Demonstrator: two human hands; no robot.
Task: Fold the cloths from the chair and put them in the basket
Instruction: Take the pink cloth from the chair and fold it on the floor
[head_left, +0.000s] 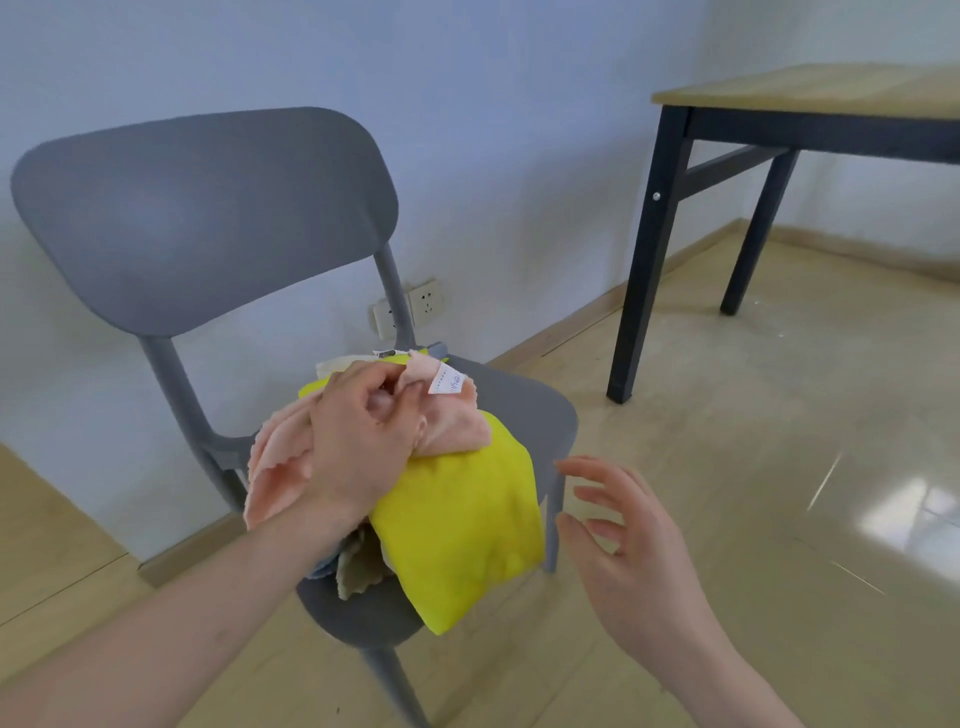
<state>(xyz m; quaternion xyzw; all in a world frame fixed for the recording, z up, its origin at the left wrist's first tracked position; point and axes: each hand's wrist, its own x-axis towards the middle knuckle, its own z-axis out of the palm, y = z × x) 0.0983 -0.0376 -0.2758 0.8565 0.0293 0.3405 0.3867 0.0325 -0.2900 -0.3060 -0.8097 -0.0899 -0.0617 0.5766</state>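
Left hand (363, 441) grips the pink cloth (452, 426) atop the yellow cloth (467, 530) on the chair (208, 208); right hand (634, 551), at 4 o'clock, fingers apart, holds nothing.

Your left hand (363, 441) grips the pink cloth (452, 421) atop the pile on the grey chair (208, 218), above the yellow cloth (462, 530). Your right hand (639, 551) hovers with fingers spread just right of the chair's seat, touching nothing.

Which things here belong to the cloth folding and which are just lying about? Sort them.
Job: pink cloth, gripped by the left hand; yellow cloth; beige cloth; grey chair holding them; right hand, open beside the pile.

Lying about: wooden table; wall sockets. No basket in view.
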